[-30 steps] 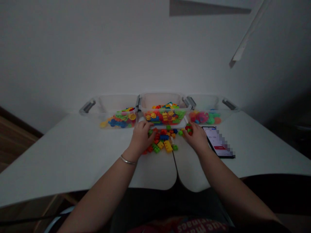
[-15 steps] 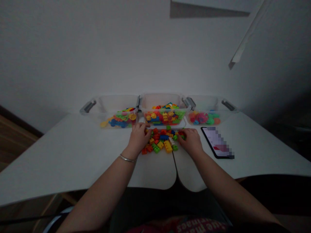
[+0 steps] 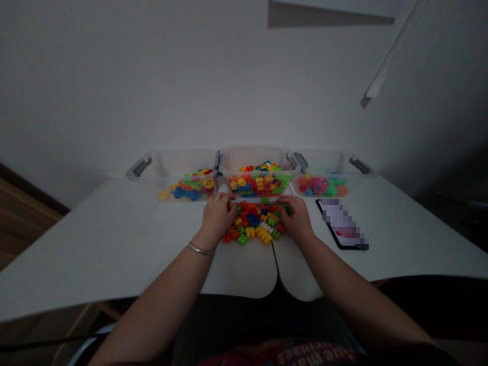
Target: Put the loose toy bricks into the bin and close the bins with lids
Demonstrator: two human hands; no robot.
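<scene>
A loose heap of toy building bricks, with a blue brick (image 3: 252, 219), a yellow brick (image 3: 264, 235) and a green brick (image 3: 242, 239) among them, lies on the white table between my hands. My left hand (image 3: 216, 216) rests at the heap's left side, fingers apart and curved along the bricks. On the right side, my right hand (image 3: 297, 213) touches the outer bricks with its fingers apart and bent, close to a dark green one. Neither hand visibly grips a brick; some fingertips are hidden.
Behind the heap stands a clear box (image 3: 255, 173) of bricks. To its left, another clear box (image 3: 183, 178) holds colourful pieces; a third box (image 3: 324, 175) on the right holds rounded toys. A phone (image 3: 341, 223) lies right of my right hand. A seam splits the table (image 3: 133, 244).
My right hand has shifted slightly left and away from me. Bricks in the middle and right of the heap have turned and moved, including the blue and yellow ones. My left hand stays put.
</scene>
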